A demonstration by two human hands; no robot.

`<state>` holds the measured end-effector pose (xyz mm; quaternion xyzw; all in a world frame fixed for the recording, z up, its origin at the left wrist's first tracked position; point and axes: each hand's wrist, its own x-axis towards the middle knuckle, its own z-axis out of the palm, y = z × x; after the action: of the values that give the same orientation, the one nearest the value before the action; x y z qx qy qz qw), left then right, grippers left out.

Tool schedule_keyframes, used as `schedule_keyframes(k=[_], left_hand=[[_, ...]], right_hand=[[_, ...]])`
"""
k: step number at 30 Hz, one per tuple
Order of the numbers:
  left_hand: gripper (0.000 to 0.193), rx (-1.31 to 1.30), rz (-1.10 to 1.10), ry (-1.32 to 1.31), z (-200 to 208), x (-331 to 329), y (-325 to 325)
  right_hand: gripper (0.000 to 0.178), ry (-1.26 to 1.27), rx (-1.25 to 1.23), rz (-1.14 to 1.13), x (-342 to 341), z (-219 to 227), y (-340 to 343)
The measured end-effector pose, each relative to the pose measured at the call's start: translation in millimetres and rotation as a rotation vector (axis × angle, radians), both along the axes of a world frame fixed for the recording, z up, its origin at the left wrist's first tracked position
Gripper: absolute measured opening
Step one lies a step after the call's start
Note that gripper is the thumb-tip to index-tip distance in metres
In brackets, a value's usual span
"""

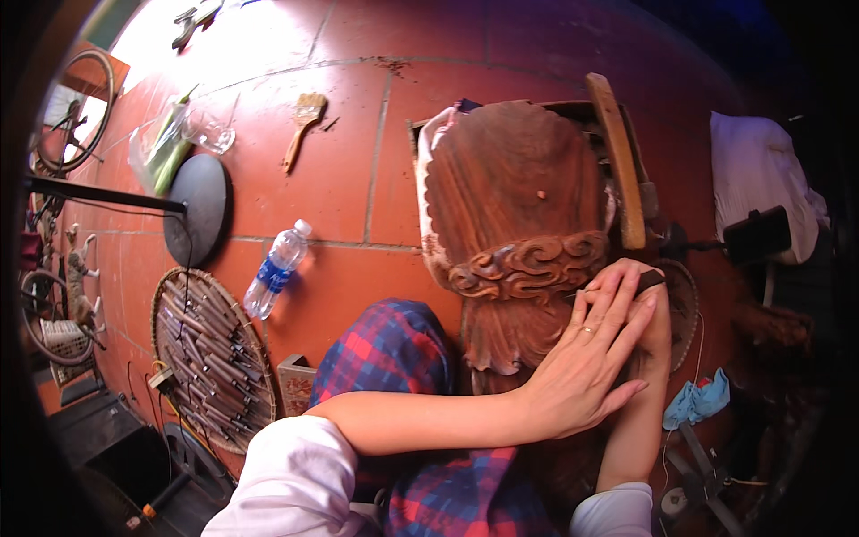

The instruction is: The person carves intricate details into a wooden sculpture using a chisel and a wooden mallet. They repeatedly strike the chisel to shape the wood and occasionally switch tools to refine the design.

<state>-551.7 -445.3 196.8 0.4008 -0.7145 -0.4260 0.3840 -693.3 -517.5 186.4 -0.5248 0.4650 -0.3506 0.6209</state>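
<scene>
A carved reddish-brown wooden piece (514, 179) stands in front of me, with a smooth scalloped panel at the top and raised scrolls (537, 264) across its lower part. My right hand (658, 327) is closed around a carving chisel (651, 280). The chisel's dark handle end shows past the fingers, and its thin tip points left at the edge of the scrollwork. Over the right hand lies my left hand (582, 358), fingers stretched out and a ring on one of them. Most of the right fingers are hidden beneath it.
A wooden mallet (617, 161) lies along the carving's right side. Left are a round basket of chisels (215, 358), a water bottle (277, 268), a brush (306, 130) and a black stand base (199, 210). White cloth (761, 174), a phone holder (756, 234) and blue cloth (698, 398) are right.
</scene>
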Motion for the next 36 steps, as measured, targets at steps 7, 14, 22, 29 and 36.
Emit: schedule_keyframes(k=[7,14,22,29,36], left_hand=[[0.083,0.023,-0.035,-0.012,7.8,-10.8,-7.8],[0.085,-0.003,-0.051,-0.012,1.6,-3.3,-8.1],[0.093,-0.019,-0.032,-0.006,-4.5,-8.5,-3.0],[0.096,-0.016,-0.065,-0.014,-0.7,-14.0,8.9],[0.097,-0.01,-0.093,-0.003,7.1,-6.7,18.5]], right_hand=[[0.008,0.114,0.096,-0.041,-2.7,15.0,2.1],[0.004,0.006,0.062,-0.069,-1.5,2.6,3.2],[0.011,0.069,0.136,-0.01,1.4,14.3,-0.9],[0.008,0.081,0.105,0.061,-8.8,16.9,4.5],[0.006,0.075,-0.021,0.155,-6.9,14.5,9.3]])
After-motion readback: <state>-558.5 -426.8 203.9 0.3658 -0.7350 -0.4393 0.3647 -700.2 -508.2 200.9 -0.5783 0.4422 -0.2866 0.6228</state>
